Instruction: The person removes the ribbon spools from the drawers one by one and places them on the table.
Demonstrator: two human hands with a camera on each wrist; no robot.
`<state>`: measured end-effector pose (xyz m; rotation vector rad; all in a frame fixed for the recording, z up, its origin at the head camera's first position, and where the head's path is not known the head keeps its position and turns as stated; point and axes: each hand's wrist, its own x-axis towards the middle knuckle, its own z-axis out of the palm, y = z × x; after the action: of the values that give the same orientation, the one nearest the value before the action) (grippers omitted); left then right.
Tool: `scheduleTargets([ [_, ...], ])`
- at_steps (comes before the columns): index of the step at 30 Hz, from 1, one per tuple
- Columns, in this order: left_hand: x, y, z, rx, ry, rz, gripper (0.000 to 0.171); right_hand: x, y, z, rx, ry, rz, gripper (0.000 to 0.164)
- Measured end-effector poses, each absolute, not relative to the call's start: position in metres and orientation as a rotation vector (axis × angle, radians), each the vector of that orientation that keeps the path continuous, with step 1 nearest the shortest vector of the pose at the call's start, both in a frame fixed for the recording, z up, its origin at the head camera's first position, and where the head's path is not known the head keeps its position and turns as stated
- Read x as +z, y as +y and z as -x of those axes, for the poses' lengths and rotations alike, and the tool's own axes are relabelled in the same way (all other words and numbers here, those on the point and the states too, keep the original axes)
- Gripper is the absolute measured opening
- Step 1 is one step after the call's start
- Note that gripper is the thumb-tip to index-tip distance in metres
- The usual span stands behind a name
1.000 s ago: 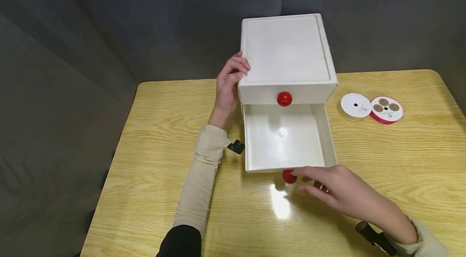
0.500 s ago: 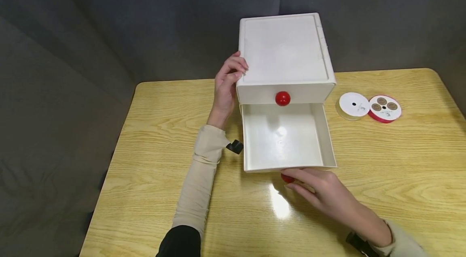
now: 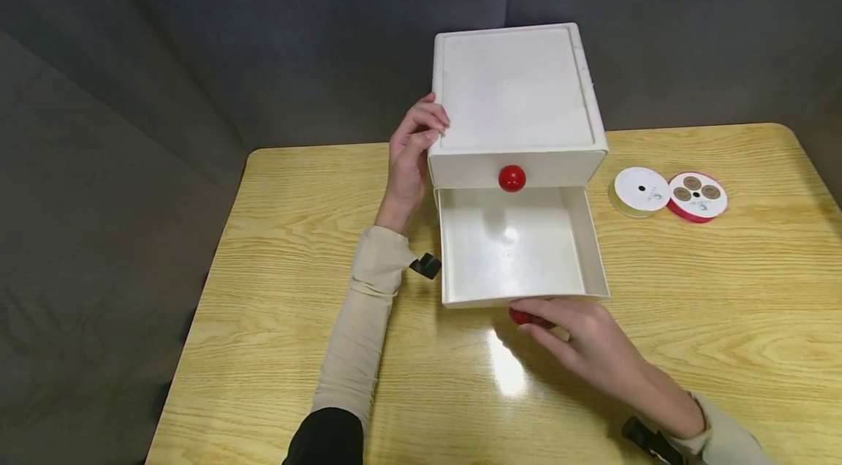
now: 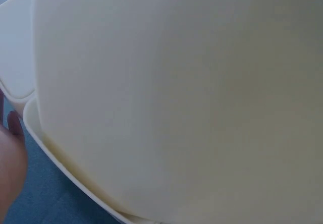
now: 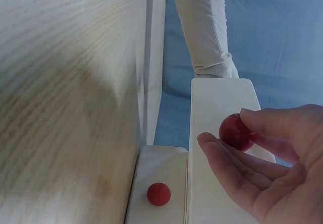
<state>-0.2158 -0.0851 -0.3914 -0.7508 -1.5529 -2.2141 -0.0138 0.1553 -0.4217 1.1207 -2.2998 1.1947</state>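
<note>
A white drawer cabinet (image 3: 516, 92) stands toward the back of the table. Its open drawer (image 3: 513, 253) extends forward and looks bare inside. My right hand (image 3: 592, 348) pinches that drawer's round red knob (image 5: 235, 132) between thumb and fingers. My left hand (image 3: 411, 150) rests against the cabinet's left side, fingertips on the top edge. Above the open drawer, a closed drawer's red knob (image 3: 511, 178) shows. In the right wrist view, a lower drawer front (image 5: 156, 163) with another red knob (image 5: 158, 194) sits beside the table. The left wrist view is mostly filled by a pale side wall (image 4: 176, 103).
Right of the cabinet lie two ribbon spools: a white-faced one with yellowish ribbon (image 3: 639, 191) and one with red ribbon (image 3: 699, 198). The wooden table (image 3: 296, 246) ends at a dark cloth backdrop (image 3: 329, 41).
My right hand has moved left onto the open drawer's knob and closed its fingers on it. The drawer's front has shifted slightly inward. My left hand stays in place.
</note>
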Motion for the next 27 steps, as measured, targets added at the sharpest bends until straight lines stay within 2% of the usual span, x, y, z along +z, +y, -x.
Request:
scheduleTargets([
  [7, -0.391, -0.085, 0.216, -2.232, -1.547, 0.746, 0.021, -0.417, 0.152, 0.022, 1.175, -2.317, -1.087, 0.021],
  [12, -0.391, -0.085, 0.215, -2.231, -1.552, 0.755, 0.02, -0.411, 0.15, 0.03, 1.165, -2.352, -1.055, 0.039],
  [27, -0.389, -0.086, 0.215, -2.227, -1.572, 0.731, 0.02, -0.402, 0.141, 0.056, 1.133, -2.465, -0.959, 0.031],
])
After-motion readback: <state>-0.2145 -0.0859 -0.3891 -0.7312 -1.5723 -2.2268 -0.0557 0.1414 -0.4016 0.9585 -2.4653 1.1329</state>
